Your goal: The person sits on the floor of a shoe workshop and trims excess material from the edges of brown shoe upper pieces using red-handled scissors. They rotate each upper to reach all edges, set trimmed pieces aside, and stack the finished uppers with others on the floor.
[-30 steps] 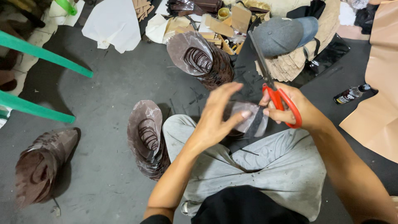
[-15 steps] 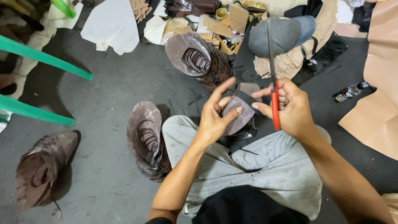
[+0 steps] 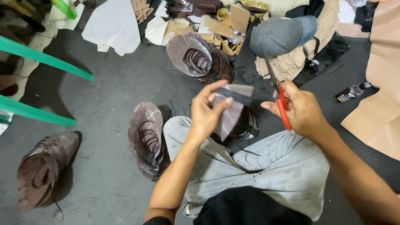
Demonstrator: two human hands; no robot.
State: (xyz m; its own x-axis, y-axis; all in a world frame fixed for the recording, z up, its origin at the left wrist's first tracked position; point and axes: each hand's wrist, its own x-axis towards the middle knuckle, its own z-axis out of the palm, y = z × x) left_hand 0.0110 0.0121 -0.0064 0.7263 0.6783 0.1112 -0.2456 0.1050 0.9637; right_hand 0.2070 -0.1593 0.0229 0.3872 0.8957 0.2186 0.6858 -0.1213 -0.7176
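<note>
I sit on a grey floor with my knees bent. My left hand point(image 3: 208, 111) pinches a flat grey-brown leather piece point(image 3: 232, 111) with a dark strip across its top, held upright above my lap. My right hand point(image 3: 301, 111) grips red-handled scissors point(image 3: 280, 99), blades pointing up and away, just right of the piece. The blades do not touch it.
Stacks of cut brown leather pieces stand at my left knee point(image 3: 146, 139), ahead of me point(image 3: 200, 62) and at far left point(image 3: 41, 171). A grey cap point(image 3: 279, 35) lies on cardboard scraps. A small dark bottle point(image 3: 350, 92) and tan sheet point(image 3: 381, 83) lie right. Green chair legs point(image 3: 46, 62) cross left.
The scissors have come away from the leather piece and moved right. My left hand has lifted the piece and turned it upright.
</note>
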